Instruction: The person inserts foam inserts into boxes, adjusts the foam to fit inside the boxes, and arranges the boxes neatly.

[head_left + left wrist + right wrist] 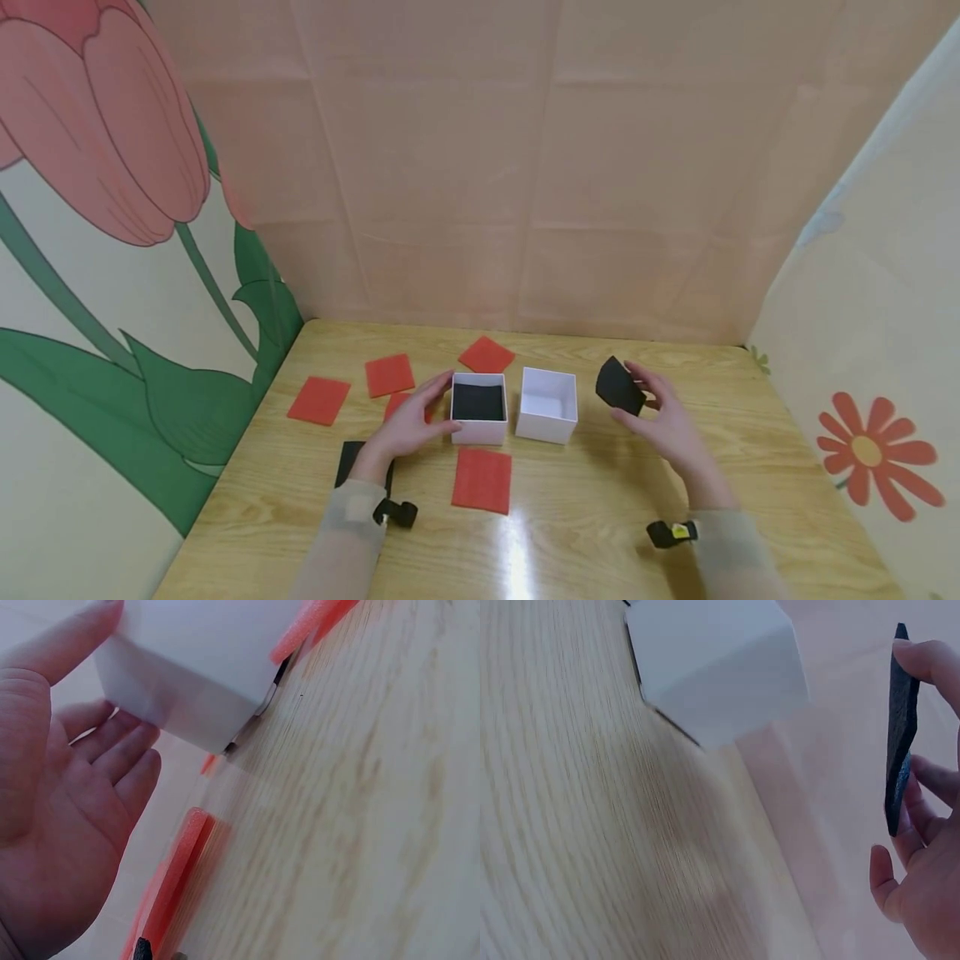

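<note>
Two white boxes stand side by side on the table. My left hand point(405, 427) holds the left white box point(478, 432) at its left side, thumb near the front corner and fingers toward the back; the left wrist view shows the thumb point(71, 641) against its wall. Inside that box lies a black square point(478, 402). The right white box point(547, 427) looks bare inside. To its right, my right hand point(670, 422) pinches a bent black foam square point(619, 387) above the table, seen edge-on in the right wrist view between thumb and fingers.
Several red foam squares lie around the left box, including one in front point(482, 482), one behind point(487, 355) and one at far left point(318, 400). Another black piece point(348, 458) is partly hidden under my left wrist. A pink cloth point(525, 208) hangs behind the table.
</note>
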{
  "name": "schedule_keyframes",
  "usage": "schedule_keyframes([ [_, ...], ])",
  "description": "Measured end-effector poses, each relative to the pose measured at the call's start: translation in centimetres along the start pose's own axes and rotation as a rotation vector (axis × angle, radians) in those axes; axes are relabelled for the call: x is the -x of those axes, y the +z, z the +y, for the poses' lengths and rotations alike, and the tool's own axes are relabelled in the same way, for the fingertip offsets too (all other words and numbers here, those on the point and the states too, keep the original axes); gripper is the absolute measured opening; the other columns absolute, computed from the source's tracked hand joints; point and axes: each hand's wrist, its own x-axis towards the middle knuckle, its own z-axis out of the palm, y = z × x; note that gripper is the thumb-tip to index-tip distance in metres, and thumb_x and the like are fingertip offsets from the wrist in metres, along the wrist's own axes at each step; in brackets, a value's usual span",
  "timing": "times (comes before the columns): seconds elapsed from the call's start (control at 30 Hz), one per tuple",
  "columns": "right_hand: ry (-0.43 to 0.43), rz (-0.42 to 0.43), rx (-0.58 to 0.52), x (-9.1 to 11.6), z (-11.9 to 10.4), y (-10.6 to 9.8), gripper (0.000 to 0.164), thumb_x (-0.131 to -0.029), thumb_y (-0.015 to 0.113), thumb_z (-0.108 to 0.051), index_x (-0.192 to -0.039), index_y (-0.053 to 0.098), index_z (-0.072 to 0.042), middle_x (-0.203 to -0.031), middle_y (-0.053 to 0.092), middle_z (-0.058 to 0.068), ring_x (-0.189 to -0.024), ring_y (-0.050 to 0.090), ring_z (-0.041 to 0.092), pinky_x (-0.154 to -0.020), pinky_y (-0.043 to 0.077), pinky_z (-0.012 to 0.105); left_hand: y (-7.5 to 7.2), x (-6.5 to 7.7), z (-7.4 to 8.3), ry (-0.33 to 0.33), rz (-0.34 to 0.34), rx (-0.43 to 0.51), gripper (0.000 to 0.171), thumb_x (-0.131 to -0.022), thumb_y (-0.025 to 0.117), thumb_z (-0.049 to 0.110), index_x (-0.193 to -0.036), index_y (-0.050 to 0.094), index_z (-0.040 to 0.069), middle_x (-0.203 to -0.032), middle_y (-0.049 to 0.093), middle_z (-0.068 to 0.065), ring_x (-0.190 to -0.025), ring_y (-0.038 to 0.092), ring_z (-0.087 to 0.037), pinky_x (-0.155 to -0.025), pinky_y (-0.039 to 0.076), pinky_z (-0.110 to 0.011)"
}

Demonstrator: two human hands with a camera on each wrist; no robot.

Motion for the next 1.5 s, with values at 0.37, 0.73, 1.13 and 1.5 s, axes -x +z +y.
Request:
schedule_keyframes([
  [0.37, -0.125, -0.006, -0.029, -0.6, -3.0, 2.2, 0.085, -0.087, 0.091, -0.017, -0.161, 0.050, -0.024, -0.150, 0.051, 0.009, -0.135, 0.047, 0.026, -0.099, 0.039, 0.039, 0.0, -0.1, -0.1, 0.025, -0.009, 0.003, 0.098, -0.092, 0.086, 0.045, -0.171, 0.032, 0.021, -0.173, 0.033, 0.002, -0.156, 0.037, -0.021, -0.123, 0.036, -0.041],
  [0.73, -0.214, -0.063, 0.001, -1.8, -5.3, 3.9, 0.089, -0.082, 0.096, -0.023, -0.159, 0.052, -0.020, -0.149, 0.052, 0.006, -0.132, 0.050, 0.025, -0.102, 0.047, 0.050, 0.2, -0.2, -0.2, 0.015, -0.012, 0.026, 0.098, -0.091, 0.087, 0.044, -0.170, 0.033, 0.025, -0.173, 0.033, 0.004, -0.157, 0.036, -0.019, -0.122, 0.036, -0.039],
  [1.13, -0.322, -0.211, 0.062, -3.4, -9.0, 5.8, 0.091, -0.078, 0.098, -0.038, -0.157, 0.054, -0.022, -0.149, 0.051, 0.000, -0.132, 0.053, 0.027, -0.110, 0.046, 0.059, 0.2, -0.1, -0.1, 0.021, -0.009, 0.015, 0.097, -0.091, 0.086, 0.044, -0.170, 0.032, 0.029, -0.172, 0.034, 0.005, -0.156, 0.037, -0.018, -0.122, 0.036, -0.038],
  [1.5, -0.406, -0.291, 0.188, -4.7, -11.4, 8.5, 0.089, -0.081, 0.094, -0.049, -0.157, 0.055, -0.025, -0.147, 0.054, 0.000, -0.129, 0.055, 0.027, -0.102, 0.053, 0.058, -0.1, -0.1, -0.5, 0.023, -0.005, 0.020, 0.098, -0.090, 0.085, 0.050, -0.170, 0.031, 0.030, -0.172, 0.035, 0.005, -0.157, 0.036, -0.019, -0.122, 0.036, -0.041],
])
